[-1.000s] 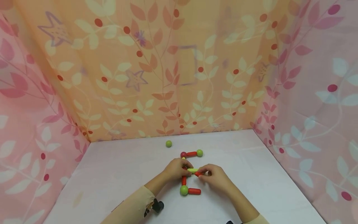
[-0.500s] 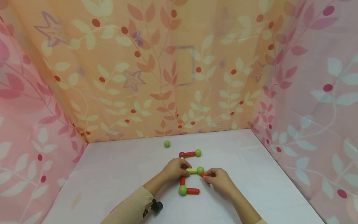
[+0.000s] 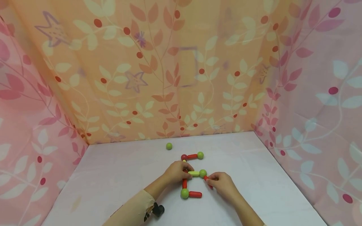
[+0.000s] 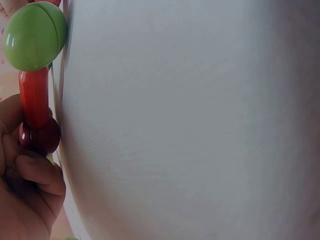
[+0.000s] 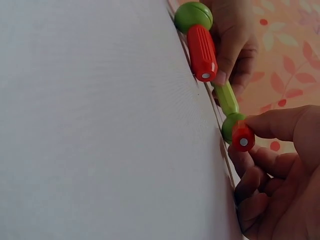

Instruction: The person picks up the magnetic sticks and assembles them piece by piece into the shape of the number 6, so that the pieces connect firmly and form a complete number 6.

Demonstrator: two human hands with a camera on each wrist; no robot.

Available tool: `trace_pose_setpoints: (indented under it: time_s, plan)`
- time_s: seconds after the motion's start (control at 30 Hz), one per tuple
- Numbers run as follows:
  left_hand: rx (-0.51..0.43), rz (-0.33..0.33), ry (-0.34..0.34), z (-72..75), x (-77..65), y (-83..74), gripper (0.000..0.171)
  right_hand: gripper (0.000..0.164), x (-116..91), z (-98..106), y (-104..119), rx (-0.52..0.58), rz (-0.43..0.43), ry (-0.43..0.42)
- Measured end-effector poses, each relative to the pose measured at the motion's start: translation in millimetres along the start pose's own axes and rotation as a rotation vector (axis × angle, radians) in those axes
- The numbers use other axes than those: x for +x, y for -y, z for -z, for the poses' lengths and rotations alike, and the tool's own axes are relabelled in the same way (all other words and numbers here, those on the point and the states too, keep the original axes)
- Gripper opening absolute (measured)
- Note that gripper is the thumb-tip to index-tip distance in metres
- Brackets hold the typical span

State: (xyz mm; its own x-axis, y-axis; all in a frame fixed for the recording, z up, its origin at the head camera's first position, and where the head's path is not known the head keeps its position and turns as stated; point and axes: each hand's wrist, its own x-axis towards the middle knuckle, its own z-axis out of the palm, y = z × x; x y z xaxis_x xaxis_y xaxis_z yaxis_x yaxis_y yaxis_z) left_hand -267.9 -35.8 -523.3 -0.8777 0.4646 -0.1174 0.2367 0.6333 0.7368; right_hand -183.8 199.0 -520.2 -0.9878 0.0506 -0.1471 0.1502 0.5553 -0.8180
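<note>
My left hand point(image 3: 176, 172) grips the middle of a toy frame of balls and sticks, its fingers around a dark red ball point(image 4: 41, 137) in the left wrist view. From there a yellow-green stick point(image 3: 194, 173) runs right to a green ball point(image 3: 203, 173). At that ball, thumb and fingers of my right hand point(image 3: 224, 184) pinch a red stick point(image 5: 243, 137), which slants down and right and shows a silver disc at its end. Nearer me, another red stick point(image 3: 184, 184) leads to a green ball point(image 3: 184, 193) with a red stick point(image 3: 195, 194) pointing right.
Beyond my left hand, a crimson ball point(image 3: 184, 157) joins a red stick point(image 3: 192, 156) ending in a green ball point(image 3: 200, 155). A loose green ball point(image 3: 169, 146) lies farther back on the white tabletop point(image 3: 113, 166). Patterned cloth point(image 3: 158, 78) walls the back and sides.
My right hand has drawn back to the right and toward me, uncovering the green ball at the yellow-green stick's end. It still pinches the red stick. My left hand keeps its place.
</note>
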Motion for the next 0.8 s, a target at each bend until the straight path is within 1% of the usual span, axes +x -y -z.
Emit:
trace_pose_setpoints:
  time_s: [0.17, 0.3, 0.53, 0.8]
  plan:
    - [-0.006, 0.013, 0.009, -0.7, 0.4, -0.2, 0.016, 0.010, -0.7, -2.0, 1.1, -0.022, 0.000, -0.016]
    - [0.008, 0.008, 0.000, -1.1, 0.5, -0.3, 0.016, 0.010, -0.9, -2.3, 2.6, -0.036, 0.004, -0.018]
    - [0.017, 0.003, -0.012, -1.9, 0.3, 0.0, 0.017, 0.011, -1.4, -1.5, 5.0, -0.044, -0.004, 0.009]
    - [0.014, 0.001, -0.022, -2.7, -1.2, 0.2, 0.016, 0.015, -1.5, -1.6, 6.0, -0.040, 0.004, 0.028]
